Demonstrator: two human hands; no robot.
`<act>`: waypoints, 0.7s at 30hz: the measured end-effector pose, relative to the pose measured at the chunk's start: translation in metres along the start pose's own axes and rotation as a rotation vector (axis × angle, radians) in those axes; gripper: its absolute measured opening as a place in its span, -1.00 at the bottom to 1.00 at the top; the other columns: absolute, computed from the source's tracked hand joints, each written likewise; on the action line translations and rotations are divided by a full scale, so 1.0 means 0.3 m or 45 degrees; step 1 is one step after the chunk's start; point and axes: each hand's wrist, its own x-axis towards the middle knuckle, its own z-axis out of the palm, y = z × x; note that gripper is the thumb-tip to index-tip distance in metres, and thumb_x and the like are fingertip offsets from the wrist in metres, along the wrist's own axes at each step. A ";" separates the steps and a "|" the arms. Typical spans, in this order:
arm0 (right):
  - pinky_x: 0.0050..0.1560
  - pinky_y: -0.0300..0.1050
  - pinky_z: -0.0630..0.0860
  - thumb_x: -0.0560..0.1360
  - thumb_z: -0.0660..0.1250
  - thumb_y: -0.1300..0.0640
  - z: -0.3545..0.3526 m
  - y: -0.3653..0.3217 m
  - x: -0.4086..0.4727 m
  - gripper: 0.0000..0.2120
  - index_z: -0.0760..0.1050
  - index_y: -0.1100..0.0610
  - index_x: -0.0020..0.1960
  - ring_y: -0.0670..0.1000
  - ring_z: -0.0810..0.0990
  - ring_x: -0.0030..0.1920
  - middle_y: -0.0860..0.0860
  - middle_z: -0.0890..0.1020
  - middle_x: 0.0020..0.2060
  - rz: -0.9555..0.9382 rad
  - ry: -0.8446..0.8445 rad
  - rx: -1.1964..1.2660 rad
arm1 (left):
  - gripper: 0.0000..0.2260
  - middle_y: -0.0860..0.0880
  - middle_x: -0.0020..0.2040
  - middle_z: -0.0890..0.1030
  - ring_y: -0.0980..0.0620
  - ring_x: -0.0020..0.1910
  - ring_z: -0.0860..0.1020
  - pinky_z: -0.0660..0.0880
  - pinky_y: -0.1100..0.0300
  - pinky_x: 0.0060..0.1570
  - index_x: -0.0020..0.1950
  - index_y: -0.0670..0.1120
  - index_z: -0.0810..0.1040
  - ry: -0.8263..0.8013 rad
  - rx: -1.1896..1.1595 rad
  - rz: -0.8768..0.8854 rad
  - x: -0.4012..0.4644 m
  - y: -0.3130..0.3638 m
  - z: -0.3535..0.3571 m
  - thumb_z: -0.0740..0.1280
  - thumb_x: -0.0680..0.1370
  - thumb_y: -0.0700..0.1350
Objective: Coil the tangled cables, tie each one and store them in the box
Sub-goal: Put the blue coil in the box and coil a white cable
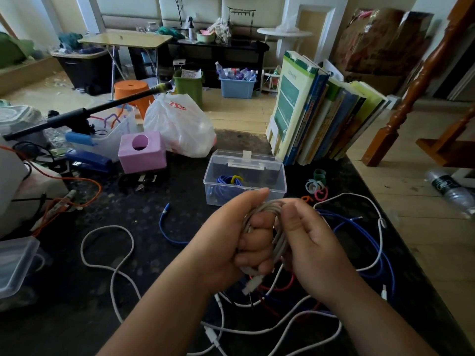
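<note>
My left hand (232, 236) grips a coiled grey-white cable (279, 237) above the dark table, its white plug (253, 284) hanging below the fist. My right hand (309, 241) pinches the same coil from the right side. Behind the hands stands an open clear plastic box (275, 187) holding a coiled blue cable tied with a yellow tie (227, 183). Loose white cables (108, 255), a blue cable (380, 249) and a red cable (285, 286) lie tangled on the table under and around my hands. Several coloured ties (317, 185) lie right of the box.
A row of books (321, 111) stands behind the box at the right. A pink tissue box (142, 152), a white plastic bag (177, 124), a blue stapler (88, 158) and an orange cable (77, 191) crowd the left. Another clear box (15, 263) sits at the left edge.
</note>
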 end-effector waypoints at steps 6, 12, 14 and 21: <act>-0.40 -0.22 0.50 0.60 0.15 -0.15 0.005 -0.003 0.002 -0.73 0.63 -0.17 0.01 -0.10 0.56 -0.40 -0.04 0.63 -0.34 0.231 0.082 0.233 | -0.60 0.07 -0.64 0.22 0.11 -0.69 0.21 0.36 0.23 -0.53 -0.42 -0.03 0.34 0.041 -0.168 0.033 0.003 0.010 -0.001 0.20 0.55 0.15; -0.26 -0.09 0.61 0.63 0.25 0.20 0.038 0.012 0.007 -0.79 0.68 0.11 0.05 -0.04 0.58 -0.38 0.12 0.64 -0.26 0.513 -0.034 0.621 | -0.66 0.05 -0.64 0.19 0.09 -0.69 0.18 0.35 0.22 -0.52 -0.40 -0.07 0.34 0.215 -0.374 0.170 0.009 0.026 -0.026 0.23 0.51 0.07; -0.26 -0.04 0.63 0.61 0.27 0.22 0.049 0.016 0.005 -0.81 0.65 0.13 0.11 0.00 0.59 -0.36 0.13 0.66 -0.23 0.572 -0.075 0.687 | -0.69 0.05 -0.64 0.19 0.09 -0.69 0.17 0.35 0.23 -0.53 -0.38 -0.07 0.33 0.253 -0.396 0.208 0.007 0.029 -0.034 0.25 0.50 0.05; -0.32 -0.02 0.60 0.64 0.23 0.08 0.081 0.025 -0.005 -0.73 0.66 0.18 0.00 0.07 0.57 -0.39 0.17 0.60 -0.22 0.707 -0.078 0.859 | -0.58 0.05 -0.65 0.16 0.09 -0.70 0.17 0.37 0.21 -0.53 -0.47 -0.03 0.27 0.384 -0.264 0.332 0.022 0.013 -0.038 0.28 0.54 0.04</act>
